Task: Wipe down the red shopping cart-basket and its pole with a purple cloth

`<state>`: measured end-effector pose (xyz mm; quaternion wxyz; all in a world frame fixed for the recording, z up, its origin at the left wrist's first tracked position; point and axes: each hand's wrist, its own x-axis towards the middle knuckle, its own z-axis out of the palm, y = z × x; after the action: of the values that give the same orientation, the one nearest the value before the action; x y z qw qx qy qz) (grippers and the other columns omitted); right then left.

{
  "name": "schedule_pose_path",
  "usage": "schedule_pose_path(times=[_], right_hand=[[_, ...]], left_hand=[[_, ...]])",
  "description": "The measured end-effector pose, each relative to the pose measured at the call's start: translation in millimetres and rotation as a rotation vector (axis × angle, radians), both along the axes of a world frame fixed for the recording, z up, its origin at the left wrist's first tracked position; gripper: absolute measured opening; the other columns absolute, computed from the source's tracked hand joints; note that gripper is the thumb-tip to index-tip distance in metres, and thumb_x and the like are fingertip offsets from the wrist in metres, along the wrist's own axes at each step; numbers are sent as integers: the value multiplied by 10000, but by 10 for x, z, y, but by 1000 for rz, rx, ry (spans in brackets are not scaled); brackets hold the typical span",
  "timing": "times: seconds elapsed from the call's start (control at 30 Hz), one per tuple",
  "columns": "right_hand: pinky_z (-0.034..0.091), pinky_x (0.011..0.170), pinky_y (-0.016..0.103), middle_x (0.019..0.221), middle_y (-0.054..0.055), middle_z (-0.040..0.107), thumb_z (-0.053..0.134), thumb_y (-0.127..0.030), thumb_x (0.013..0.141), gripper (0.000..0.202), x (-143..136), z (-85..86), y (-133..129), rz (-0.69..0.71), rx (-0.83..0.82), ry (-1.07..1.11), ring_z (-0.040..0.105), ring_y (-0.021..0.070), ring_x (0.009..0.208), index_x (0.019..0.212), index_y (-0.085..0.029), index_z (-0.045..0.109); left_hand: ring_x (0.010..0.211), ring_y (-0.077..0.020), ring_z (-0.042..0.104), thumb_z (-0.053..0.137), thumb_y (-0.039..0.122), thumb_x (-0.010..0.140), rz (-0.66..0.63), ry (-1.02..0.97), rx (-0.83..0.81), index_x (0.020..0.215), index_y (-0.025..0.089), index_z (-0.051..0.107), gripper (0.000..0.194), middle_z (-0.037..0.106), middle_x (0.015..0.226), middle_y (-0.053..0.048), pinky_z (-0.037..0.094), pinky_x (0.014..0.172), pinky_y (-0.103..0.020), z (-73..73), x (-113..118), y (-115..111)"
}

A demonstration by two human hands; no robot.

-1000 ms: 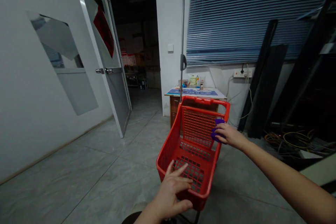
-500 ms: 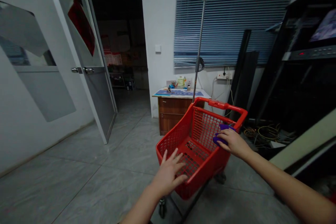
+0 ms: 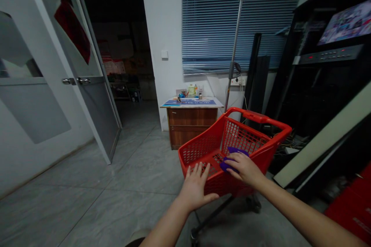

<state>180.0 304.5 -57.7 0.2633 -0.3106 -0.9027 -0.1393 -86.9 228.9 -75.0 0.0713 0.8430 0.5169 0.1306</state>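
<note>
In front of me stands a red plastic shopping cart (image 3: 255, 152) with lattice walls and a handle on its far side. My right hand (image 3: 242, 166) presses a purple cloth (image 3: 224, 166) against the rim of the cart's near side, its fingers curled over the fabric. Part of the cloth is hidden beneath that hand. My left hand (image 3: 195, 189) is at the cart's near left corner, fingers spread and holding nothing; whether it rests on the rim I cannot tell. A metal pole (image 3: 236, 42) carrying a white panel rises from the cart's far side.
Behind the cart is a small wooden cabinet (image 3: 191, 119) with small items on top. An open door (image 3: 95, 104) stands at the left beside a dark doorway. On the right are a black rack (image 3: 307, 85) with a screen, a leaning pale board (image 3: 319, 150) and a red box (image 3: 353, 200).
My right hand has slid the purple cloth along the cart's near rim, toward me and to the left. The cart has turned and sits further right in view. My left hand stays spread.
</note>
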Motion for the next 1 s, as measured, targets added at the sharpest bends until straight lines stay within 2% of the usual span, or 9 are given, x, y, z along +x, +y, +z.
schedule_pose_path(times=[0.1, 0.23, 0.33, 0.4, 0.5, 0.63, 0.73, 0.83, 1.0], right_hand=[[432, 1004, 519, 1151, 95, 674, 541, -349, 925, 260, 393, 81, 75, -58, 26, -44, 602, 260, 1101, 1124, -262, 683], [319, 1056, 629, 1191, 88, 663, 545, -384, 918, 273, 991, 197, 191, -209, 82, -78, 573, 291, 1150, 1131, -276, 677], [330, 1055, 614, 1187, 103, 660, 543, -395, 915, 315, 1164, 204, 196, -261, 108, -47, 561, 299, 1157, 1165, -247, 664], [372, 1043, 568, 1170, 111, 661, 538, -382, 917, 317, 1060, 153, 137, -250, 102, -12, 567, 290, 1137, 1162, -226, 666], [412, 1021, 527, 1173, 113, 651, 544, -356, 908, 317, 648, 14, -31, -182, 66, 35, 565, 284, 1126, 1174, -229, 659], [399, 1020, 572, 1191, 115, 636, 551, -298, 876, 363, -21, -187, -303, -131, 23, 136, 547, 302, 1133, 1228, -249, 624], [368, 1049, 590, 1219, 118, 617, 553, -269, 855, 403, -384, -286, -468, -94, -10, 188, 519, 308, 1166, 1253, -238, 601], [356, 1061, 591, 1238, 112, 609, 561, -252, 829, 458, -557, -322, -553, -53, -22, 212, 505, 309, 1182, 1287, -251, 577], [400, 1025, 542, 1216, 100, 630, 571, -258, 833, 448, -535, -275, -514, 0, -11, 145, 528, 294, 1157, 1281, -264, 579]], left_hand=[[1465, -387, 157, 508, 814, 772, -27, 16, -1, 1561, 248, 63, 1069, 175, 1599, -170, 126, 1146, -613, 18, 15, -8], [1463, -396, 160, 510, 816, 768, -55, 26, 12, 1560, 268, 55, 1066, 150, 1608, -154, 133, 1145, -610, 23, 28, -21], [1468, -389, 139, 516, 819, 761, -76, 22, 26, 1560, 274, 24, 1085, 126, 1615, -133, 123, 1150, -608, 10, 26, -25], [1474, -376, 123, 510, 821, 763, -86, 19, 30, 1559, 259, 1, 1100, 123, 1616, -127, 109, 1156, -602, -4, 28, -30], [1476, -368, 125, 493, 832, 761, -90, 10, 26, 1560, 227, -3, 1118, 125, 1613, -133, 87, 1162, -599, -17, 36, -41], [1472, -370, 144, 495, 846, 744, -91, -3, 11, 1561, 199, 8, 1150, 132, 1607, -155, 91, 1162, -604, -25, 40, -53], [1470, -372, 152, 567, 832, 704, -73, -9, 19, 1560, 175, 16, 1212, 146, 1599, -180, 99, 1160, -608, -47, 28, -59], [1469, -365, 168, 627, 800, 679, -67, -16, 39, 1558, 163, 0, 1253, 173, 1591, -196, 101, 1158, -620, -79, 15, -69], [1454, -367, 224, 673, 768, 658, -62, -26, 43, 1552, 138, -7, 1288, 227, 1565, -236, 92, 1153, -641, -112, 14, -86]])
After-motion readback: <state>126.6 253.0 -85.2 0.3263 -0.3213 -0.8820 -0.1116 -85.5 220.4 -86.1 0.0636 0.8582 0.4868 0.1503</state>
